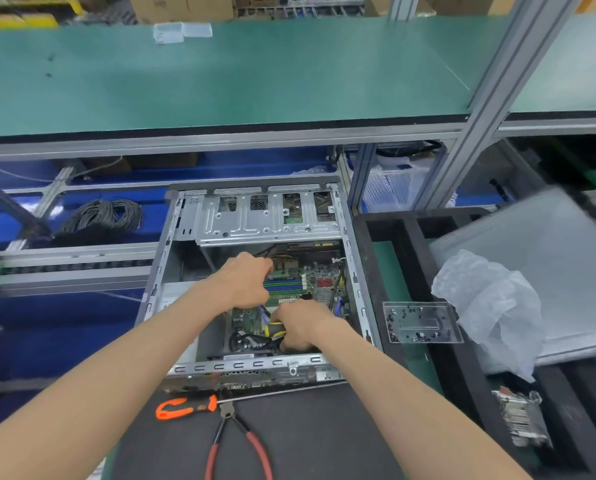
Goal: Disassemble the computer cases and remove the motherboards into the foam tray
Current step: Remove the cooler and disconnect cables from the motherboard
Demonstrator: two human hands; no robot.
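Note:
An open grey computer case (355,268) lies on the bench in the middle of the head view. Its green motherboard (319,282) sits inside, with coloured memory slots and a red part. My left hand (244,282) reaches into the case over the memory slots, fingers curled down; what they hold is hidden. My right hand (301,327) grips a bundle of yellow and black cables (276,329) near the case's front edge. The black foam tray (386,271) stands to the right of the case.
An orange-handled screwdriver (185,407) and red-handled pliers (234,441) lie on the dark mat in front of the case. A clear dish of screws (421,322), crumpled plastic wrap (490,306) and a grey panel (532,244) sit on the tray. A cable coil (106,214) lies at left.

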